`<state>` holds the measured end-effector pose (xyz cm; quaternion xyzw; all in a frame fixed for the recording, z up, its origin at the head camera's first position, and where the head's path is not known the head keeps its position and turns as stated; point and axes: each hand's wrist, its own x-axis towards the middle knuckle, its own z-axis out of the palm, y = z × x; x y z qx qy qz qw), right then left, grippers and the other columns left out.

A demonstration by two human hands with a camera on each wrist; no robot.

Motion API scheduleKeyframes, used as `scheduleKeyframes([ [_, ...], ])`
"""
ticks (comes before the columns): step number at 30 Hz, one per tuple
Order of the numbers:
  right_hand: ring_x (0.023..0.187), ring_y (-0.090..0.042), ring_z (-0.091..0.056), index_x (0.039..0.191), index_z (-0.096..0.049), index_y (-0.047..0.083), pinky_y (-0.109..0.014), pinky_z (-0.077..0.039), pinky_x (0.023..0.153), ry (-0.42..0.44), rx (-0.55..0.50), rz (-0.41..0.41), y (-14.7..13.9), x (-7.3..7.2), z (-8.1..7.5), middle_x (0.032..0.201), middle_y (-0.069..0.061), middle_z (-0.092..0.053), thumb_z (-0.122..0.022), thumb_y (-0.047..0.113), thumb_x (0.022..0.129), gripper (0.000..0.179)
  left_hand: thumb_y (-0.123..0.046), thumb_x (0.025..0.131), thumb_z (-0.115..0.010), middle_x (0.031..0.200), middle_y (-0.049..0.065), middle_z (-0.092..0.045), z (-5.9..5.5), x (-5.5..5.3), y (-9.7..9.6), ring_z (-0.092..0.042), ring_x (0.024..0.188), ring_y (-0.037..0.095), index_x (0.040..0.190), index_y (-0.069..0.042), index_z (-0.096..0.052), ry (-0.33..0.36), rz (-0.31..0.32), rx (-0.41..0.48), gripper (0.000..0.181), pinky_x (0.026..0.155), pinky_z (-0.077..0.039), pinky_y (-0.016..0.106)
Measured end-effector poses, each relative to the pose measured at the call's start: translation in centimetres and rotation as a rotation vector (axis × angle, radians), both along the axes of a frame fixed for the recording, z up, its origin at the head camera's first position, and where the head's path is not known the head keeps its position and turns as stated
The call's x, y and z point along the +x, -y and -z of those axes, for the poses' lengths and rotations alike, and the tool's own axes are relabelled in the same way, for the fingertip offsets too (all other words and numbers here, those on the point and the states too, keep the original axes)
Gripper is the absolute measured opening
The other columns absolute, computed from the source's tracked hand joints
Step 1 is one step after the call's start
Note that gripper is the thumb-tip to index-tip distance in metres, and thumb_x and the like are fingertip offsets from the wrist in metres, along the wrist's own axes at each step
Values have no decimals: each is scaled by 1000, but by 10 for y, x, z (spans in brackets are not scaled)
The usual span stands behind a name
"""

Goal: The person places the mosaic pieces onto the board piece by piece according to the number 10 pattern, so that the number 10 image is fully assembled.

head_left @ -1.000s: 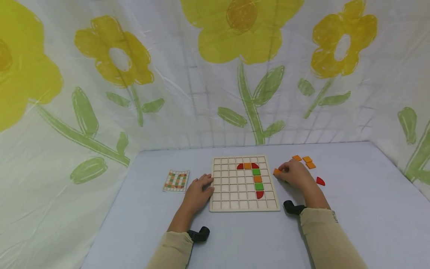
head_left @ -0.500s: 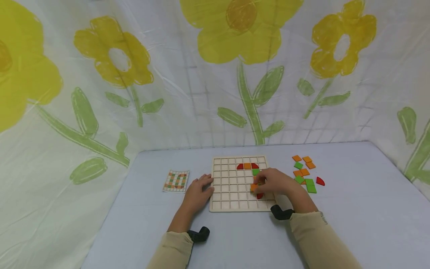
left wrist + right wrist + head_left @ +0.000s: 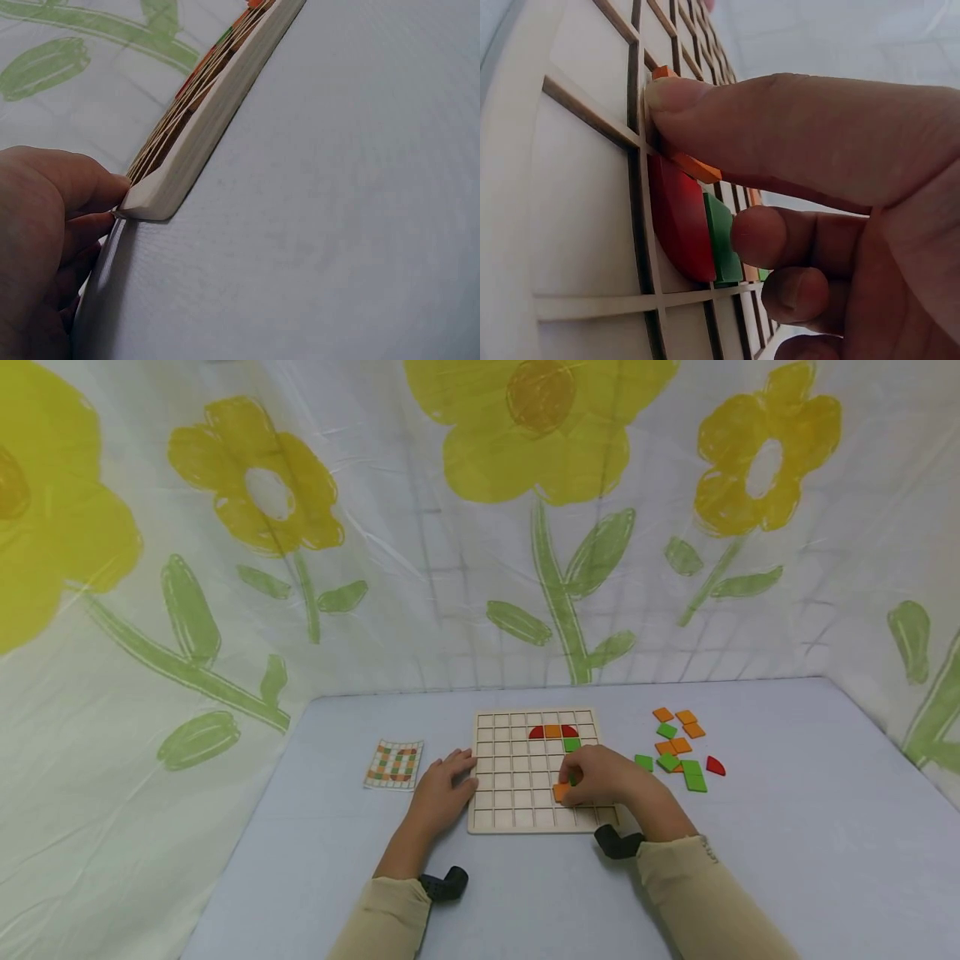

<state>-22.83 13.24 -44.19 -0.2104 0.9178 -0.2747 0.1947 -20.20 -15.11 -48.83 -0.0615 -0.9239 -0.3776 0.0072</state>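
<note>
A wooden grid board (image 3: 501,817) lies flat on the table, with red quarter-round, orange and green tiles set in some cells. My left hand (image 3: 438,795) rests against the board's left edge; in the left wrist view its thumb (image 3: 97,184) touches the rim near a corner. Over the lower right of the grid, my right hand (image 3: 603,775) pinches an orange square tile (image 3: 559,792). The right wrist view has this tile tilted under the thumb (image 3: 679,97), beside a red quarter-round tile (image 3: 679,225) and a green tile (image 3: 721,240) seated in cells. My hand hides part of that column.
Loose orange tiles (image 3: 686,717) and green tiles (image 3: 693,775) lie right of the board, some overlapping, with one red quarter-round piece (image 3: 716,766) beside them. A small patterned card (image 3: 393,765) lies to the left. A flower-painted curtain (image 3: 450,610) hangs behind the table.
My right hand has picked up an orange tile from beside the loose pile and carried it left onto the board, then slightly toward me. My left hand has stayed in place.
</note>
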Motion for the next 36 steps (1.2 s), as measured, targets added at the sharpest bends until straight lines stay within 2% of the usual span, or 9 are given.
scheduleKeyframes([
  [24, 66, -16, -50, 81, -70, 21, -29, -43, 57, -6, 0, 8, 2, 4, -1, 70, 1, -57, -82, 18, 76, 14, -24, 95, -63, 147, 1, -52, 2, 1, 1, -39, 144, 23, 132, -12, -63, 0, -8, 10, 39, 124, -22, 45],
  [31, 68, -15, -51, 81, -70, 22, -29, -44, 59, -4, 1, 13, 2, 2, 0, 72, 2, -58, -84, 21, 75, 15, -24, 95, -63, 146, 1, -53, 2, 1, 1, -39, 143, 23, 132, -11, -63, -4, -2, 10, 39, 124, -22, 45],
  [36, 72, -15, -52, 83, -70, 21, -29, -45, 63, -29, -2, 34, -5, -1, -2, 76, 3, -59, -82, 24, 79, 13, -24, 95, -62, 147, 1, -52, 0, 1, 1, -39, 143, 23, 132, -11, -63, -1, 0, 7, 39, 124, -22, 45],
])
